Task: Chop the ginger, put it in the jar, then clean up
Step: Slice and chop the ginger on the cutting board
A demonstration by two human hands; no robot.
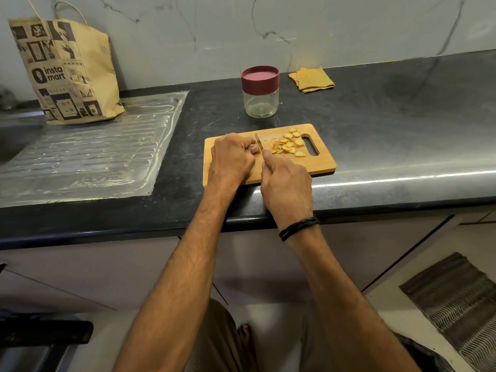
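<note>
Gripping knife (259, 142) and ginger (288, 145), board (320, 163) at counter (389, 146) edge, jar (260, 93) behind, drainboard (88, 157) left

Wall (349, 28): far side, pale grey stone-look panels with thin dark veins and faint seams.
Table (389, 116): black speckled stone, runs left to right, rounded near edge.
Light: bright streak reflected along the table's near right edge; a dull sheen on the far right.
Drainboard (88, 151): ribbed steel, set into the table at left.
Paper bag (67, 73): brown, printed, with handles, stands at far left against the wall.
Cabinet fronts (268, 264): plain grey-mauve, below the table.
Floor (389, 318): pale, smooth.
Mat (461, 304): grey, wavy pattern, near right.
</note>
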